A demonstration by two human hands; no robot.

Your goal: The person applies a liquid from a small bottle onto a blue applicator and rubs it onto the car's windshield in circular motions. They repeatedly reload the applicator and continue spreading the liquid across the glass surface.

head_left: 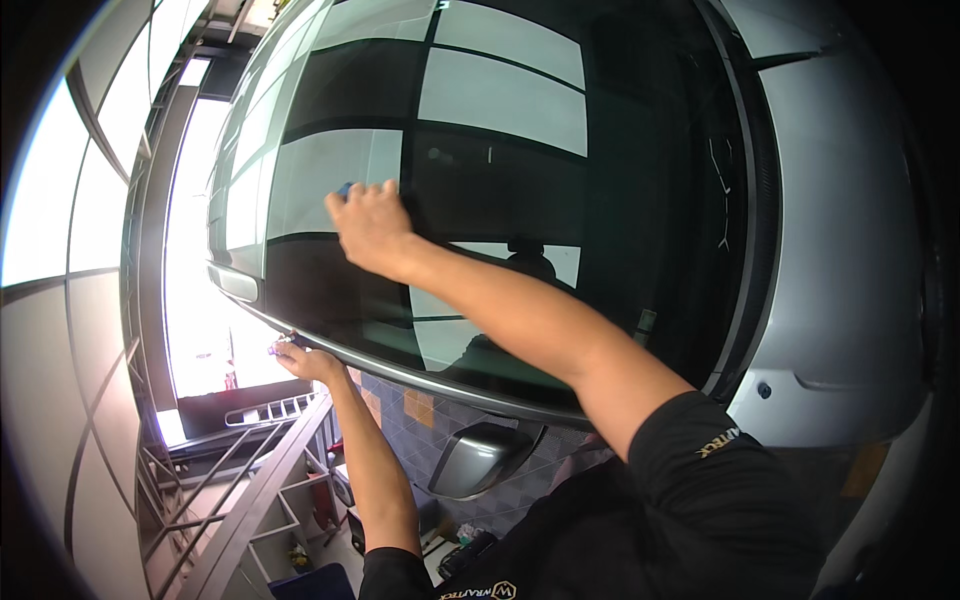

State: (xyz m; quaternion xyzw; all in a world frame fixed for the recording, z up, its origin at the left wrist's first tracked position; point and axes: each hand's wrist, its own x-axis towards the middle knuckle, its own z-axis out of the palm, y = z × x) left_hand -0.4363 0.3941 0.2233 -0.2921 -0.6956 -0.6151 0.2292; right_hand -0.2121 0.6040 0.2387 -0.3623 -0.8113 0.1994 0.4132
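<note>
The dark, glossy windshield point(640, 200) of a silver car spreads out in front of me, reflecting bright ceiling panels. My right hand point(370, 225) is over the glass, its fingers curled round a small blue object point(345, 188). Only a bit of that object shows past the knuckles, so its kind is hidden. Lower and to the left, my left hand point(305, 360) is beside the silver trim point(390, 371) along the windshield's side. Its fingers are closed on a small object with dark and purplish parts, too small to name.
Below the trim the car's grey side mirror point(480, 460) juts out over a checkered tile floor point(419, 406). To the right lies the silver hood point(840, 250). A metal railing point(250, 490) and shelving stand at the lower left, near a bright opening point(200, 250).
</note>
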